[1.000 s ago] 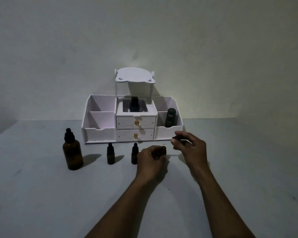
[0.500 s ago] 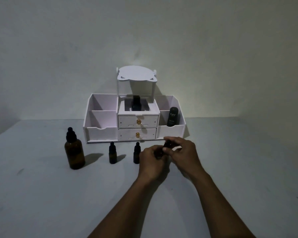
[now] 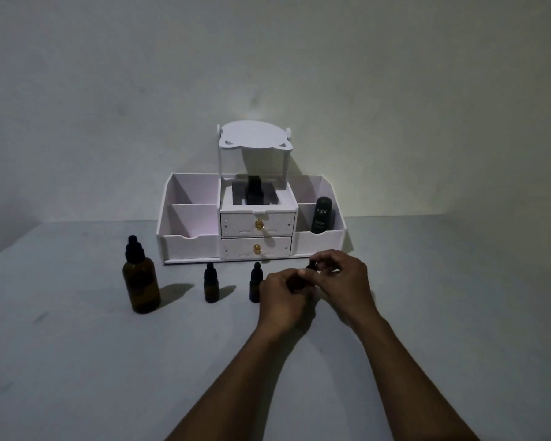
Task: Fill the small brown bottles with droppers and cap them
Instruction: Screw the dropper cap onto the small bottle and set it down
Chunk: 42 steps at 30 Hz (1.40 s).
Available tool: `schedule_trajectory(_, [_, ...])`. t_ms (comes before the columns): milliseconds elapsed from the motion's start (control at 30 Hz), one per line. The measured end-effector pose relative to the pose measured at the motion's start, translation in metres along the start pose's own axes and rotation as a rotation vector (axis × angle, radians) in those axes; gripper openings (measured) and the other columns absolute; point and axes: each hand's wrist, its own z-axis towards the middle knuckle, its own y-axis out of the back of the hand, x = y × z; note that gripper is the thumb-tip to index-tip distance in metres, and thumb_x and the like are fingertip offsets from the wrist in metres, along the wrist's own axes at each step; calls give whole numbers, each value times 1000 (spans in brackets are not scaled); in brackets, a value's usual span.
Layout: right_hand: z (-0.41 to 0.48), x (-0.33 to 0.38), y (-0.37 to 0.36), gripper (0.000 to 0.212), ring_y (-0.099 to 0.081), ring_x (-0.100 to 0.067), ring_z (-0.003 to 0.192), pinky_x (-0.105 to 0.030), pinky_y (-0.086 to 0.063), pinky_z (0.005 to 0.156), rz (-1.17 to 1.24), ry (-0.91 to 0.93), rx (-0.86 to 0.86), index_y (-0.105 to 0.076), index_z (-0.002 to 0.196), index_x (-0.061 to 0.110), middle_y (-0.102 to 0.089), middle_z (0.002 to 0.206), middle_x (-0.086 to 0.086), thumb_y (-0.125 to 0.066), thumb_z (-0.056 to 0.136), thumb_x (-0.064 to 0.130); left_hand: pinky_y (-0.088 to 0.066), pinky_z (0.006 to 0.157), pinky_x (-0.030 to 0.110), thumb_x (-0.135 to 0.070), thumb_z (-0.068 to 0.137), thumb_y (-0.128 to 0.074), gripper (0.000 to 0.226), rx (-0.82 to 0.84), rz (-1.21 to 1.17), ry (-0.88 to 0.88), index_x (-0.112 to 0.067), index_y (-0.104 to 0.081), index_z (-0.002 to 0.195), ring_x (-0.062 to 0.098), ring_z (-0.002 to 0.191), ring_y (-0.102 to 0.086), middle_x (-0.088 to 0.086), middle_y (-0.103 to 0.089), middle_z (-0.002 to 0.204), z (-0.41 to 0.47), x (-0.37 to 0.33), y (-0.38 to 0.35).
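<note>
From the head view, the step in hand looks like capping the third small bottle. The left hand point(image 3: 283, 297) curls around a small brown bottle that its fingers almost wholly hide. The bottle is low over the tabletop point(image 3: 77, 361), just right of the two capped small bottles point(image 3: 211, 286) point(image 3: 254, 286). The right hand point(image 3: 344, 278) pinches the black dropper cap point(image 3: 310, 266) by thumb and fingertips, directly above the left hand's grip; whether the threads have engaged cannot be told.

The next move probably calls for twisting the cap down while the left hand holds the bottle steady and upright, then standing it in the row.

The small bottles are dark glass cylinders with black rubber bulbs on ribbed collars. The large amber dropper bottle point(image 3: 140, 281) at left has the same shape and smooth, glossy walls. Behind stands a white, matte, flat-panelled organiser point(image 3: 191, 246) with two drawers with gold knobs point(image 3: 259, 224), a black "Kahf" container point(image 3: 322, 214) and another dark bottle point(image 3: 255, 192).
</note>
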Motion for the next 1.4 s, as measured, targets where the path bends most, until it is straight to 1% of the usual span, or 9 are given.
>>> schedule_trajectory(200, [2, -8, 3, 29, -70, -16, 100, -43, -59, 90, 70, -23, 79, -75, 109, 22, -74, 106, 3, -77, 83, 8, -55, 59, 13, -4, 93, -68, 26, 32, -43, 30, -18, -74, 113, -2, 72, -69, -17, -71, 90, 0, 0, 1])
schedule_trajectory(367, [1, -6, 2, 36, -66, -10, 95, -26, -60, 80, 63, 10, 51, -71, 110, 22, -70, 102, 5, -84, 76, 21, -42, 48, 2, -4, 94, -66, 21, 37, -123, 53, -16, -72, 110, -8, 63, -61, -14, -67, 88, 0, -2, 1])
schedule_trajectory(500, [4, -8, 3, 26, -69, -12, 98, -39, -59, 90, 76, -21, 76, -75, 107, 22, -74, 103, 5, -76, 84, 10, -40, 47, -1, -3, 94, -66, 26, 33, -159, 76, -13, -71, 118, -5, 70, -58, -15, -65, 90, 1, -3, 0])
schedule_trajectory(600, [4, -7, 1, 23, -69, -13, 86, -32, -61, 80, 50, -35, 16, -75, 96, 21, -73, 91, 4, -85, 75, 19, -40, 49, -2, -3, 93, -67, 24, 29, -152, 65, -13, -72, 114, -3, 69, -59, -13, -64, 90, 2, -3, 0])
schedule_trajectory(733, [4, -7, -1, 31, -66, -11, 98, -30, -59, 84, 84, -13, 39, -71, 112, 22, -71, 104, 4, -80, 82, 20, -54, 63, 11, -6, 92, -70, 22, 24, -136, 64, -18, -74, 110, 2, 79, -67, -11, -72, 97, 1, -1, -2])
schedule_trajectory(900, [5, -7, 3, 20, -70, -14, 94, -37, -59, 89, 81, -69, 52, -76, 102, 17, -75, 99, 2, -78, 82, 12, -42, 49, 1, 0, 93, -66, 20, 30, -82, 15, -12, -72, 108, -9, 59, -63, -15, -65, 84, 1, -1, 1])
schedule_trajectory(1100, [4, -5, -1, 22, -71, -16, 88, -33, -61, 82, 87, -71, 22, -73, 94, 16, -74, 91, 1, -85, 75, 18, -64, 69, 32, -4, 91, -70, 24, -9, 17, -21, -20, -75, 108, 9, 76, -71, -8, -73, 93, -2, 0, 1])
schedule_trajectory(1233, [3, -6, 3, 33, -69, -17, 91, -36, -61, 83, 83, -57, 28, -73, 106, 18, -72, 93, 2, -85, 75, 20, -56, 61, 13, -7, 91, -71, 29, -21, 41, -34, -19, -72, 117, 6, 81, -69, -7, -73, 106, -1, 2, 0])
schedule_trajectory(1400, [2, -5, 7, 32, -69, -16, 90, -37, -61, 83, 71, -3, -24, -72, 109, 18, -73, 95, 0, -82, 79, 19, -42, 50, 0, -14, 86, -78, 62, -12, 67, -47, -18, -52, 143, 17, 119, -58, 2, -60, 134, -10, -1, 5])
